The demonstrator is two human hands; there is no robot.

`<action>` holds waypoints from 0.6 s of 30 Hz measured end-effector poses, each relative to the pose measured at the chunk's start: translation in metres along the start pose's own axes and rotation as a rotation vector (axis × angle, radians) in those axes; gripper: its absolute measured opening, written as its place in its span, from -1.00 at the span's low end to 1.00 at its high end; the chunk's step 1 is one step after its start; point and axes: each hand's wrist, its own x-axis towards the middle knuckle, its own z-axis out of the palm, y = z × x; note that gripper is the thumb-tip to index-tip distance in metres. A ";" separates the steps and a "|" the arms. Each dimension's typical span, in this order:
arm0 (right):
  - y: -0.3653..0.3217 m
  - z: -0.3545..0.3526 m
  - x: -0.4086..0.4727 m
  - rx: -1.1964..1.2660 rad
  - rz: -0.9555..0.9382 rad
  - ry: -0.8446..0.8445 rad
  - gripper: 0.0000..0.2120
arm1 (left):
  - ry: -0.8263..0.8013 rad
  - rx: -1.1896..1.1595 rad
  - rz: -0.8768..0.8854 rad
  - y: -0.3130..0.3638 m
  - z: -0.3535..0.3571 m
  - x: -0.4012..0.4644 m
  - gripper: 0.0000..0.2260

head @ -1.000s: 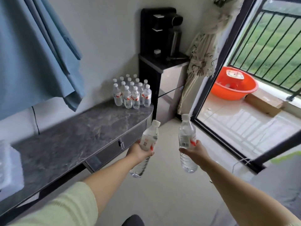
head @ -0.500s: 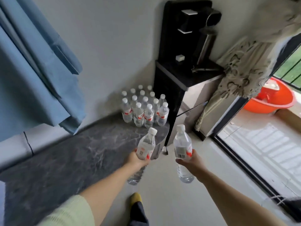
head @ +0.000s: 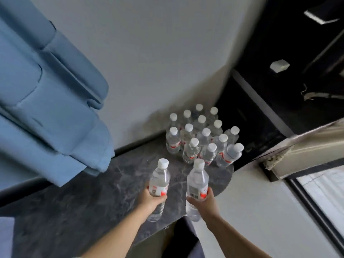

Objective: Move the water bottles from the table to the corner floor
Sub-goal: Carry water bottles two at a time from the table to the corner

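Both hands, left hand (head: pixel 151 199) and right hand (head: pixel 203 202), each grasping a water bottle, have drawn in over the bench (head: pixel 74 202) toward the bottle cluster (head: pixel 201 136), apparently bench-top though blurred, so the corner floor awaits.

We can read no words, brand names or numbers anywhere. The bottle in our left hand (head: pixel 151 199) wears a white and red label (head: pixel 157 189) with a small dark block on it that may be a code, too blurred to make out. The bottle in our right hand (head: pixel 203 202) wears a like label (head: pixel 197 190), where a grey patch looks like a barcode, but no digit shows clearly. The clustered bottles (head: pixel 202 135) on the bench (head: pixel 89 198) carry red and white bands whose printing is only a smear.
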 end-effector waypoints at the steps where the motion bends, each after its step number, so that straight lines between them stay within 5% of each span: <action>1: -0.002 0.012 0.012 0.031 0.022 -0.003 -0.36 | -0.005 -0.002 -0.016 -0.002 0.000 0.010 -0.57; 7: -0.034 0.072 0.090 0.041 0.079 -0.038 -0.54 | 0.120 -0.115 0.006 0.006 0.005 0.098 -0.54; 14: -0.075 0.123 0.160 0.228 0.096 0.176 -0.38 | 0.109 -0.250 0.158 0.066 0.000 0.206 -0.46; 18: -0.075 0.139 0.167 0.341 0.085 0.224 -0.61 | 0.075 -0.432 0.219 0.085 0.003 0.235 -0.44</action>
